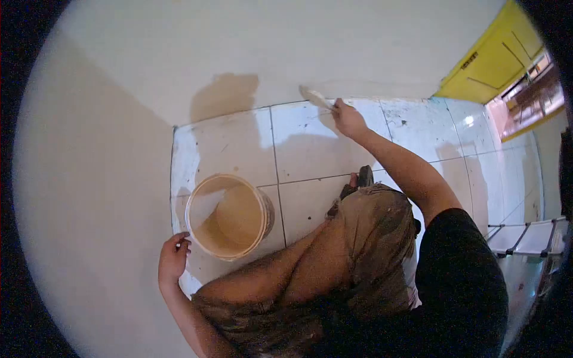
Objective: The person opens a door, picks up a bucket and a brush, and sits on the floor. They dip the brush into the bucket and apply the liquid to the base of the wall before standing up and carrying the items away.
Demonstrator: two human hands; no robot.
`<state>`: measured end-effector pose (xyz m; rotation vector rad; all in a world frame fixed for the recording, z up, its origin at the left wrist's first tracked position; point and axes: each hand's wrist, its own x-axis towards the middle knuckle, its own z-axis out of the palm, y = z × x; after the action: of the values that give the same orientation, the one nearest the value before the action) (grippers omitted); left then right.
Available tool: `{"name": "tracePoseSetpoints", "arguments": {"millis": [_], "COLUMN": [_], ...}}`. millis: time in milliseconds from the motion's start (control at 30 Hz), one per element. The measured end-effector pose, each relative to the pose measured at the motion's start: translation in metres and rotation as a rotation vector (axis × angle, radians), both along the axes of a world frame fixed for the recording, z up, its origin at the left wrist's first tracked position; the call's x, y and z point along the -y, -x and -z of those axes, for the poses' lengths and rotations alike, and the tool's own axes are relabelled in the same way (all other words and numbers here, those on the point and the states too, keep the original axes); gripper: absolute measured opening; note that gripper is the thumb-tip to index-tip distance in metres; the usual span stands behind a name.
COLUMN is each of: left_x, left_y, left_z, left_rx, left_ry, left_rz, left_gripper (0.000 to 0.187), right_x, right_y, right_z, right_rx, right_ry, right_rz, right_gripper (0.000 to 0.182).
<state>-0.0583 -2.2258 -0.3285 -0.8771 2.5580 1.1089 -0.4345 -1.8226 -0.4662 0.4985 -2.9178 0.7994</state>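
My right hand (347, 118) is stretched forward and grips a paintbrush (315, 97), whose bristles touch the bottom of the cream wall (286, 42) just above the floor line. My left hand (173, 259) rests beside the rim of a paint bucket (225, 216), fingers curled with nothing in them, touching or nearly touching the rim. The bucket stands on the white tiled floor (304, 146) near the corner and holds beige paint. My bent knees in stained trousers (370, 238) fill the foreground.
A darker beige patch (224, 95) marks the wall above the bucket. The left wall (89, 209) meets the far wall at a corner. A yellow door (492, 59) stands at the upper right. A white rack (525, 235) sits at the right edge.
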Motion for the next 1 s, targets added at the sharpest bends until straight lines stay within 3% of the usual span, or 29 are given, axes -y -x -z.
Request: {"name": "tracePoseSetpoints", "arguments": {"millis": [67,167,400,500,700,800,900,1000], "left_x": [0.003,0.021,0.017,0.008,0.013,0.015,0.008,0.013], "left_y": [-0.004,-0.010,-0.004,0.000,-0.005,-0.005,0.000,-0.001], "left_z": [0.003,0.015,0.006,0.002,0.013,0.012,0.010,0.013], "left_rx": [-0.001,-0.030,-0.005,0.001,-0.028,-0.009,0.020,0.011], "left_ry": [-0.105,-0.184,-0.092,-0.085,-0.088,-0.059,-0.003,0.013], "left_rz": [-0.057,-0.081,-0.083,-0.092,-0.138,-0.117,-0.112,-0.085], "left_gripper": [0.026,0.027,0.026,0.026,0.026,0.027,0.029,0.028], "right_x": [0.003,-0.037,-0.181,-0.199,-0.156,-0.108,-0.058,-0.025], "right_y": [0.002,0.012,0.002,-0.001,0.014,0.003,-0.011,-0.025], "right_z": [-0.017,-0.011,0.017,0.017,0.039,0.039,0.038,0.028], "right_rx": [0.136,0.108,0.080,0.031,0.038,0.139,0.065,0.093], "right_ry": [-0.048,-0.074,-0.048,0.026,0.183,0.289,0.391,0.384], "right_rz": [0.041,0.127,0.427,0.554,0.767,0.608,0.479,0.367], "right_gripper": [0.020,0.020,0.024,0.025,0.023,0.032,0.017,0.017]}}
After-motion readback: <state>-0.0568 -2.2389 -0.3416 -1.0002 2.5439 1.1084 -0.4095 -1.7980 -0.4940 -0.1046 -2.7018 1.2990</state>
